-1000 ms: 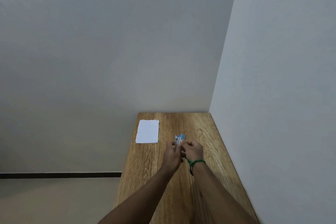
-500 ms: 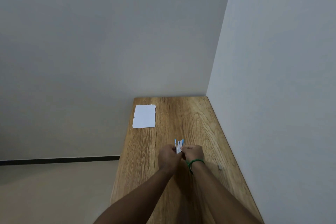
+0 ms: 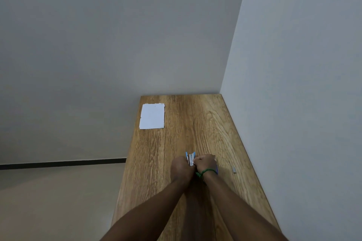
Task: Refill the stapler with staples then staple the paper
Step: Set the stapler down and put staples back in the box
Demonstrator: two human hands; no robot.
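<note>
A small blue and silver stapler (image 3: 190, 158) stands up between my two hands over the middle of the wooden table (image 3: 195, 123); it looks spread apart at the top. My left hand (image 3: 181, 169) wraps its lower left side. My right hand (image 3: 205, 163), with a green band on the wrist, pinches it from the right. The stapler's lower part is hidden by my fingers. A white sheet of paper (image 3: 152, 116) lies flat at the far left corner of the table. A small grey strip of staples (image 3: 233, 169) lies on the table to the right of my right hand.
The table is long and narrow, set against a white wall (image 3: 293, 103) on its right and at its far end. Its left edge drops to a beige floor (image 3: 58, 201).
The camera has tilted down, so the table and paper sit higher in view. My hands with the stapler have come nearer to me, away from the paper. The staple strip has come into view.
</note>
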